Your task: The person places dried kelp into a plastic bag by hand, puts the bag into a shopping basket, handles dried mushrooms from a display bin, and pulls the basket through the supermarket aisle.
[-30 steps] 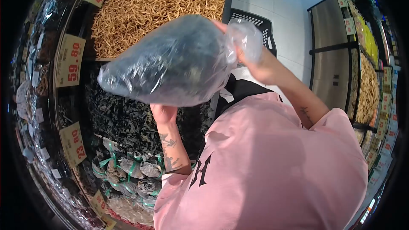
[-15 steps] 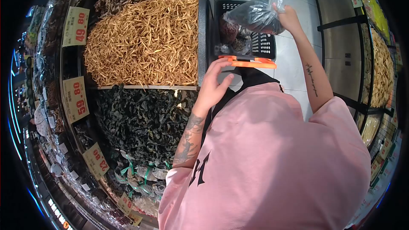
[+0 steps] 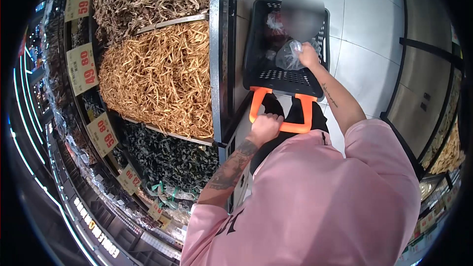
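My left hand (image 3: 266,127) is closed around the orange handle (image 3: 297,127) of a black shopping basket (image 3: 254,44). The basket stands on the floor just in front of my legs, its sides full of small holes. Within it, my right hand (image 3: 309,56) grips the gathered top of a clear plastic bag (image 3: 288,58). What this bag contains is hard to make out, as a blurred patch covers part of the basket's inside. Near the far left corner of the basket lies another bag with something reddish (image 3: 277,23).
On the left, a display shelf holds heaped yellow dried strips (image 3: 157,81), brown dried strips (image 3: 152,0) and dark dried leaves (image 3: 170,152). Price cards (image 3: 83,69) line its outer side. A dark-framed shelf unit (image 3: 419,76) bounds the tiled floor (image 3: 362,44) on the right.
My right hand has lowered the plastic bag into the basket. My left hand, open near the handle before, has closed on it. The orange handle now shows swung toward me, and the view has shifted.
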Motion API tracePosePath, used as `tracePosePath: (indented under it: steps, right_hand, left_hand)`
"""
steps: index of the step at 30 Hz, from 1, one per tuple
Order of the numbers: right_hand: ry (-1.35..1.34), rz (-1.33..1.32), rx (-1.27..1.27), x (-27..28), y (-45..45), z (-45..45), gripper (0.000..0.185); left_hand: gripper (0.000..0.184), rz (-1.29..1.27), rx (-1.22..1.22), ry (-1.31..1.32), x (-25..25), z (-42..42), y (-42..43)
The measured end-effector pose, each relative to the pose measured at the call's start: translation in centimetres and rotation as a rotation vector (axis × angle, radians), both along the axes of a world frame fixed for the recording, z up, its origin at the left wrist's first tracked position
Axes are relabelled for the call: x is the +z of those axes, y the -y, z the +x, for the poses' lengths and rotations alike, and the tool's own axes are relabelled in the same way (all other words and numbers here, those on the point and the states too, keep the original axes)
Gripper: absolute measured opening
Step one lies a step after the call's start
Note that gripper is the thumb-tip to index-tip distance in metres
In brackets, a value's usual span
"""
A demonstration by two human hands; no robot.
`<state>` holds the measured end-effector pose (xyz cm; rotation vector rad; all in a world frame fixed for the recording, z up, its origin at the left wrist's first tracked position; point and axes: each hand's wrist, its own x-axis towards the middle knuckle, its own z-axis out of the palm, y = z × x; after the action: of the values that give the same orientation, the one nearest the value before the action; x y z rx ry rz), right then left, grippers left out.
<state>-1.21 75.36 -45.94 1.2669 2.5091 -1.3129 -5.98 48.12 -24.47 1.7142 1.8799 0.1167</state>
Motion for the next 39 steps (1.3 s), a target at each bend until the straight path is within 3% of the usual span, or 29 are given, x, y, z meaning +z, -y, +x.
tracePosePath:
  steps: [4, 6, 10, 14, 24, 27, 30, 32, 33, 36, 37, 39]
  right_hand:
    - [0.109, 0.004, 0.009, -4.4, 1.3, -0.3, 0.029]
    - [0.177, -0.184, 0.082, -5.8, 1.8, -0.3, 0.031]
    - [0.255, -0.300, 0.179, -10.6, 3.8, 0.0, 0.035]
    - [0.432, -0.348, 0.244, -10.6, 3.8, -0.7, 0.031]
    - [0.214, -0.259, 0.281, -10.9, 1.3, 1.7, 0.026]
    - [0.312, -0.270, 0.256, -8.5, -1.1, 1.5, 0.028]
    - [0.109, -0.223, 0.306, -10.5, -3.6, 3.1, 0.033]
    - [0.126, -0.230, 0.302, -6.6, -4.7, 2.2, 0.033]
    - [0.149, -0.173, 0.381, -7.9, -5.5, 2.4, 0.033]
    - [0.177, -0.283, 0.303, -19.3, -8.3, 5.0, 0.019]
    - [0.320, -0.432, 0.268, -14.6, -8.2, 2.9, 0.018]
    - [0.387, -0.569, 0.178, -11.8, -8.0, 1.0, 0.017]
  left_hand:
    - [0.014, -0.094, 0.025, 0.048, 0.3, 0.0, -0.7]
    - [0.013, -0.109, 0.045, 0.080, 0.4, -0.2, -0.9]
    - [0.010, -0.120, 0.031, 0.074, 0.3, -0.9, -1.8]
    - [0.010, -0.102, 0.045, 0.051, 0.1, -1.6, -2.6]
    - [0.011, -0.061, 0.058, 0.016, -0.1, -4.0, -6.8]
    - [0.012, -0.097, 0.036, 0.003, 0.1, -4.4, -8.2]
    - [0.012, 0.033, 0.083, 0.012, -1.0, -4.4, -8.6]
    - [0.012, 0.023, 0.111, -0.024, -1.0, -4.4, -9.4]
    - [0.012, 0.058, 0.113, -0.037, -1.6, -4.3, -9.5]
    - [0.010, 0.092, 0.265, 0.004, -1.7, -3.8, -10.2]
    - [0.010, 0.124, 0.285, -0.012, -1.7, -3.6, -10.3]
    - [0.008, 0.147, 0.316, -0.004, -2.0, -3.3, -10.5]
